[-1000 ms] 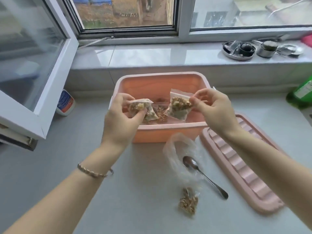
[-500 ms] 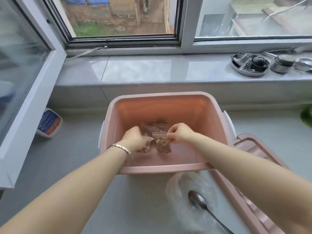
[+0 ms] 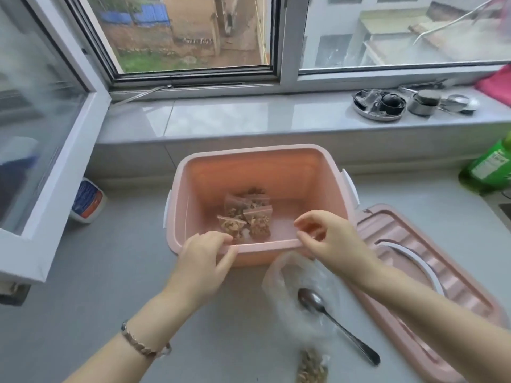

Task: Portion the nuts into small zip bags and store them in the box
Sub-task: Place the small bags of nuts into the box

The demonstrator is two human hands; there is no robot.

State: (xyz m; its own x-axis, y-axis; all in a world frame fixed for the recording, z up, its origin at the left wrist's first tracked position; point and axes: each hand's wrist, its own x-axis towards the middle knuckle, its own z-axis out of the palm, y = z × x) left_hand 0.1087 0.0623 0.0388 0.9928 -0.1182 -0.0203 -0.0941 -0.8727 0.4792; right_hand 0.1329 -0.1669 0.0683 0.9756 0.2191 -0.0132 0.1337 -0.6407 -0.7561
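Well, nut bags (image 3: 248,220) inside pink box (image 3: 262,172)

A white tub with a blue-and-red label (image 3: 88,200) sits on the grey worktop (image 3: 110,272) at the left. On the pale windowsill (image 3: 249,117) stands a round metal tray of small dishes (image 3: 378,105), just beside a little metal pot (image 3: 424,102). A green plastic bottle (image 3: 489,170) stands at the far right.

Your grey bench (image 3: 110,299) carries a pink box (image 3: 262,172), standing open towards the back. Just right of it lies its pink lid (image 3: 409,230) (flat, white handle facing up). In front of the box lies a crumpled clear plastic bag (image 3: 279,286), with nuts (image 3: 312,366) gathered at its near end. A metal spoon (image 3: 334,324) seems to rest its bowl on the bag. A small white tub (image 3: 88,200) sits far left and a green bottle (image 3: 489,167) far right.
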